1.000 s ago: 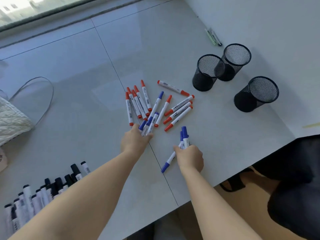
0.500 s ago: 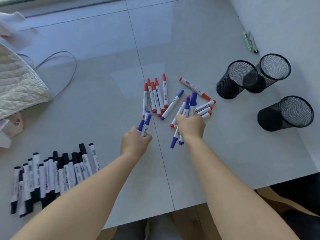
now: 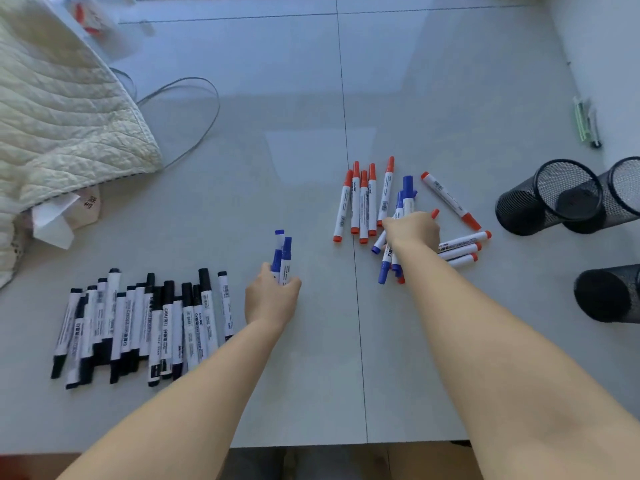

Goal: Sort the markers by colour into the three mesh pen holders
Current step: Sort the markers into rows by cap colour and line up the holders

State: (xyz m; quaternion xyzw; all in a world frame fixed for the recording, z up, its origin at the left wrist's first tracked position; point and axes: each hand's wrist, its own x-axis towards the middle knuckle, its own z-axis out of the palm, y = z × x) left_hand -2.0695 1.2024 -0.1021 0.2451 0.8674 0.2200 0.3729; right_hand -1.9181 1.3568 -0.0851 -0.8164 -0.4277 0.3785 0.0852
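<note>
- Left hand (image 3: 272, 299): now apart from the mixed heap, drawn back to the left between heap and black markers; grips a bunch of blue markers (image 3: 283, 259) upright, clear of the table, where a second ago it reached into the heap.
- Right hand (image 3: 412, 230): moved forward from the near table edge into the heap of red markers (image 3: 363, 206); its blue marker bundle (image 3: 405, 199) now stands among them, larger than a second ago.
- Loose blue marker in the heap: gone from the table.
</note>
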